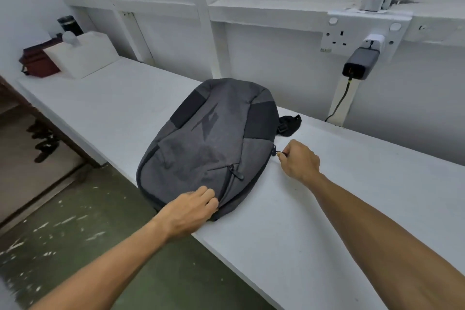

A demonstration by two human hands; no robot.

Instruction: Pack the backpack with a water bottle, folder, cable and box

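So your grey backpack (214,143) is lying flat on the white table (314,209), front side up, with its bottom end hanging right at the near edge of the table. It looks zipped up along the side you can see, and the small front pocket zipper (237,172) is closed too, its pull lying on the fabric.

Your left hand (191,209) is resting on the near end of the backpack, fingers curled and bunched into the fabric there, kind of pinning it down. Your right hand (299,158) is off the right side of the bag, fingers pinched together on the main zipper pull (278,153), which sits about halfway along that right edge. So 2 hands, both busy: 1 gripping the bag, 1 clamped on the pull.

A black strap (289,124) pokes out from under the backpack on the far right side and lies on the table.

Other stuff around: at the far left end of the table there's a white box (83,54), with a dark red bag (40,60) just beside it and a dark cylinder-shaped container (70,24) behind, can't tell what that one is exactly. On the wall to the right there's a double socket (352,35) with a grey charger (358,64) plugged in, and its cable (339,103) drops down toward the table. Green floor (88,221) with white paint specks below the table edge.
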